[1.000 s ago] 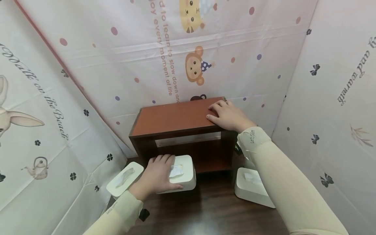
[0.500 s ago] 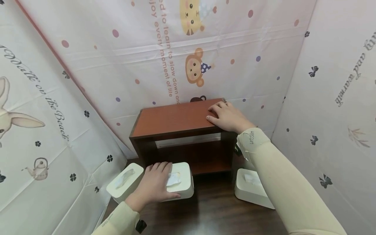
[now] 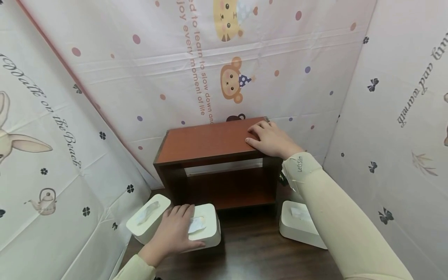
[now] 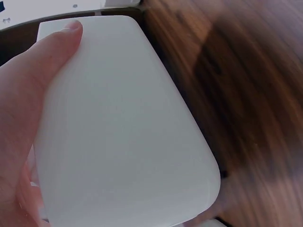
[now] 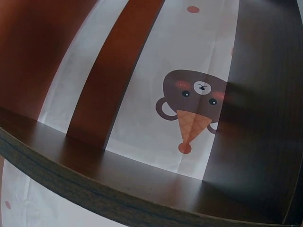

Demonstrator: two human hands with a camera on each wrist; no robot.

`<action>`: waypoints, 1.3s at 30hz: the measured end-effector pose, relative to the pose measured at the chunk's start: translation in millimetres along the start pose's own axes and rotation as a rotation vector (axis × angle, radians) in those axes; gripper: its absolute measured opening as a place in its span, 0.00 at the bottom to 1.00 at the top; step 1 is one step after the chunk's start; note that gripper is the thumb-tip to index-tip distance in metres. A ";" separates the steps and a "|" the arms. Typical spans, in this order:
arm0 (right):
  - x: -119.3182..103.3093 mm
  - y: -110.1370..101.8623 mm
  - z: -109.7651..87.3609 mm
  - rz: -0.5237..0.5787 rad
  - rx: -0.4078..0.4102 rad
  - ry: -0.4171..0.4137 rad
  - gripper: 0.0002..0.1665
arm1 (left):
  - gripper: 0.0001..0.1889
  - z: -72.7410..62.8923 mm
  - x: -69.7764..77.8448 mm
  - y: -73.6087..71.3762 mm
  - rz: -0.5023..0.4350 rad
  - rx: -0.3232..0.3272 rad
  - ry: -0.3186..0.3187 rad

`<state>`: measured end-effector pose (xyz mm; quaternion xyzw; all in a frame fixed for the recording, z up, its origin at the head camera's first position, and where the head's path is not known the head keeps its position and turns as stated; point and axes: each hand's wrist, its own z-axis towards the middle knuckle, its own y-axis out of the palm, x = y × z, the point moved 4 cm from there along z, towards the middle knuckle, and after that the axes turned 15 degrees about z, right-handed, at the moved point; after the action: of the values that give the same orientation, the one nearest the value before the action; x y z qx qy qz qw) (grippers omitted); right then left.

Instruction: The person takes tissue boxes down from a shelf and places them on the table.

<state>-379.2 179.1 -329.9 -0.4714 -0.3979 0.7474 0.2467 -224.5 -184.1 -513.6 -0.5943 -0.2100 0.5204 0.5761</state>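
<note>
My left hand (image 3: 174, 232) grips a white tissue box (image 3: 211, 219) across its width, the thumb along the near side. A tissue sticks out of the slot on its top. In the left wrist view the thumb (image 4: 52, 54) presses against the box's plain long side (image 4: 123, 118). The box is in front of the shelf's left half. Resting on the right end of the small brown shelf (image 3: 210, 143) is my right hand (image 3: 270, 139), fingers slightly bent. The right wrist view shows the shelf's inner panel (image 5: 255, 109); the hand is out of that frame.
A second tissue box (image 3: 148, 217) stands left of the left hand, close to it. A third tissue box (image 3: 297, 225) lies right of the shelf, partly behind the right sleeve. Printed curtains (image 3: 175, 77) enclose the dark wooden table (image 3: 252, 249).
My left hand has brought its tissue box toward the person and to the left, away from the shelf opening. The right hand stays on the shelf top.
</note>
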 end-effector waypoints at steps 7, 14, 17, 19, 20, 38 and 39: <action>-0.1 0.2 -0.5 -0.007 0.000 -0.002 0.35 | 0.70 -18.2 -10.0 15.1 -0.003 0.001 -0.038; -0.7 -0.3 -3.6 -0.010 -0.008 0.001 0.35 | 0.70 -37.5 -19.6 31.0 -0.033 -0.009 -0.087; -1.3 -0.5 -4.5 -0.013 -0.007 0.002 0.35 | 0.70 -45.5 -23.2 37.1 -0.041 -0.024 -0.101; -1.8 -0.5 -3.9 -0.012 -0.004 0.001 0.35 | 0.71 -50.1 -26.0 41.0 -0.046 -0.037 -0.111; -2.1 -0.5 -3.5 -0.013 -0.004 0.000 0.35 | 0.71 -52.3 -27.5 42.8 -0.051 -0.041 -0.118; -2.4 1.9 -1.3 0.000 -0.010 0.000 0.35 | 0.68 -88.7 -51.0 68.4 -0.074 -0.050 -0.226; -2.6 1.7 -1.1 0.002 -0.009 -0.001 0.35 | 0.68 -89.3 -51.9 70.5 -0.072 -0.047 -0.228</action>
<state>-377.1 176.6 -330.3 -0.4724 -0.4008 0.7463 0.2435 -191.6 -287.3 -576.1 -0.5366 -0.3079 0.5584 0.5527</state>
